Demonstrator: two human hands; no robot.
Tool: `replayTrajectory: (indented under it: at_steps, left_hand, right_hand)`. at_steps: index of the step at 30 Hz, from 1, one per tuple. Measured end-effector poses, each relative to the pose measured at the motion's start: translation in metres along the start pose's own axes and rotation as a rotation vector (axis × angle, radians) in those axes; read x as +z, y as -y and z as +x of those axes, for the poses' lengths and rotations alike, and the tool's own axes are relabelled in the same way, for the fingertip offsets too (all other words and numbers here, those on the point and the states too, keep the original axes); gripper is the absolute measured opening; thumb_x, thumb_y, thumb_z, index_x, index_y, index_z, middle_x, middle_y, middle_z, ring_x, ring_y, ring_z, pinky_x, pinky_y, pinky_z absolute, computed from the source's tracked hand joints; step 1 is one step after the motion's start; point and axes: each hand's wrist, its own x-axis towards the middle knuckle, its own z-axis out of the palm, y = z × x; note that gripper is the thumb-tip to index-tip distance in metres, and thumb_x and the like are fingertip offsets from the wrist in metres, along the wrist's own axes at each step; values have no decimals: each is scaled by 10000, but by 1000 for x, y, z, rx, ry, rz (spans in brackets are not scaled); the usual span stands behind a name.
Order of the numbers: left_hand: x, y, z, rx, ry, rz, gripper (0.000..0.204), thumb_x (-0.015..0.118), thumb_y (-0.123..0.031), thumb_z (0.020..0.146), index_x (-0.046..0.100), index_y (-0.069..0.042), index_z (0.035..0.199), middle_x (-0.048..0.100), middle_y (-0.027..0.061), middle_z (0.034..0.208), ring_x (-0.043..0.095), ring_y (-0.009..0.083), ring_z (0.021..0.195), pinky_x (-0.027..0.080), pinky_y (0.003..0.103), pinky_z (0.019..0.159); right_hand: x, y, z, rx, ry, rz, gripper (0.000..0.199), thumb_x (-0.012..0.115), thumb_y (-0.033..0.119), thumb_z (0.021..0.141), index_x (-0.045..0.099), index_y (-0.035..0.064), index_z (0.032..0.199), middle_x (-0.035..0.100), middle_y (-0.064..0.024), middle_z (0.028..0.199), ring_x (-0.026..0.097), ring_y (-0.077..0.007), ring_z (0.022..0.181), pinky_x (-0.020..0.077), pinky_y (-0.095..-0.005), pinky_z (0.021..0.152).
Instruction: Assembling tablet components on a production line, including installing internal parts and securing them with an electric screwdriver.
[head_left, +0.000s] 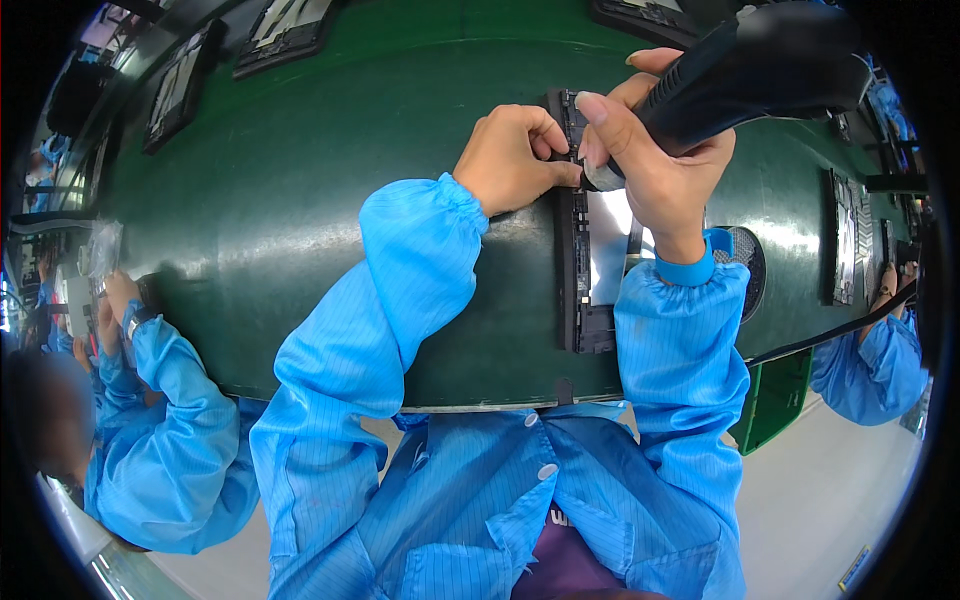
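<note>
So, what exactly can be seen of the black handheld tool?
The black handheld tool is bulky and looks like hard plastic, with a row of ridges on its left side. The right hand grips its narrower lower part. It is tilted, with the broad end toward the upper right and the narrow end pointing down-left toward the black-framed assembly on the green table. The fingers partly hide the narrow end, so whether it touches the assembly can't be told.

Blue pinstriped smock [450, 475], white buttons [547, 471], blue wristband [685, 270], apparently purple undershirt [565, 562]
</note>
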Motion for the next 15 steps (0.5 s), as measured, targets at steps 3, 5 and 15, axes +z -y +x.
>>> replayTrajectory:
  at_steps: [3,5,15]
  left_hand:
    - [1,4,1,-15,16,-39,300,829,-151,577,634,-2,751,606,68,688,579,155,639,479,285,595]
    - [-2,5,1,-15,16,-38,297,829,-149,576,635,-2,747,605,68,684,579,154,642,477,283,597]
    - [-55,-3,27,-70,59,-81,280,743,-261,741,659,-14,842,626,54,688,586,115,555,464,243,459]
  right_hand:
    - [-1,-1,-1,-17,26,-34,367,633,-99,766,448,-59,1081,588,-100,647,563,-141,504,471,-263,496]
    - [1,-1,0,-26,36,-8,362,633,-99,767,450,-54,1076,588,-100,648,562,-137,507,472,-262,496]
    - [0,4,0,63,-54,54,381,659,-95,737,471,-40,1063,591,-79,637,557,-120,507,453,-235,484]
